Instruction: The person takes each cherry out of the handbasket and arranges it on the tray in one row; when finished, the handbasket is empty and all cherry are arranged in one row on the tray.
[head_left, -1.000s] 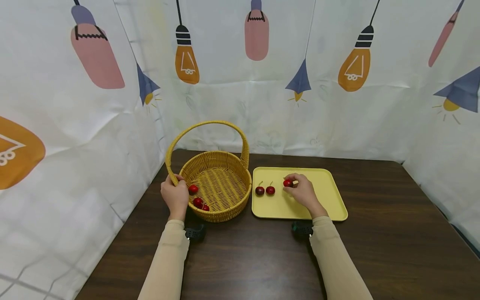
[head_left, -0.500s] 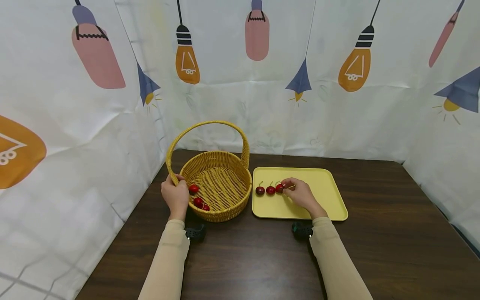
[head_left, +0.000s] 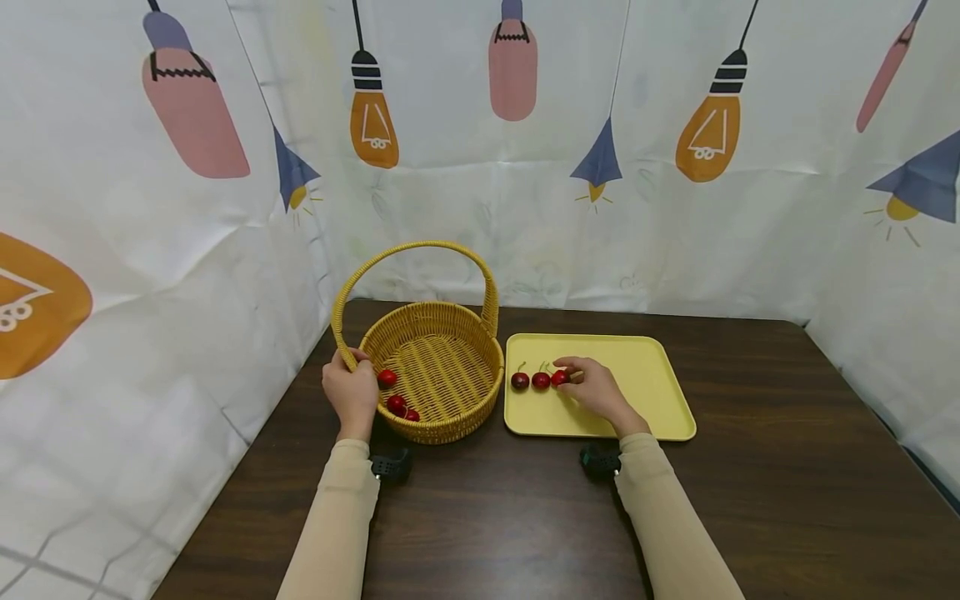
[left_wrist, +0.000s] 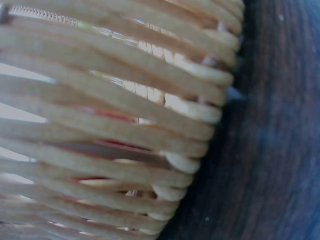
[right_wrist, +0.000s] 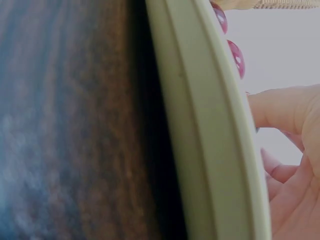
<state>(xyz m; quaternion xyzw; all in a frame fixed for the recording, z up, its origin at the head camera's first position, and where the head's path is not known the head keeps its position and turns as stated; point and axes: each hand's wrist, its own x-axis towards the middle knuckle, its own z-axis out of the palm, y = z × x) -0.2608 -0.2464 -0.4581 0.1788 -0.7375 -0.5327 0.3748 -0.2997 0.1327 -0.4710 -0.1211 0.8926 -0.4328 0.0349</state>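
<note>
A yellow wicker basket (head_left: 438, 429) stands upright on the table, with several red cherries (head_left: 396, 405) at its left side. My left hand (head_left: 351, 392) grips the base of its tall handle (head_left: 416, 247). Basket weave (left_wrist: 125, 165) fills most of the left wrist view, with red showing through the gaps. On a pale yellow tray (head_left: 637, 400), two dark cherries with stems, one of them the left cherry (head_left: 520, 382), lie in a row beside a third cherry (head_left: 559, 378). My right hand (head_left: 596, 392) has its thumb and forefinger around that third cherry. The tray's rim hides those fingertips in the right wrist view.
The dark wooden table (head_left: 495, 517) reaches in front of the basket and tray and to the right. A white curtain (head_left: 465, 200) printed with lamps hangs behind and at both sides. The basket's right side stands close to the tray's left edge.
My right hand has moved left with its cherry and set it beside the other two on the tray. Its fingers have shifted slightly around it. My left hand stays on the handle.
</note>
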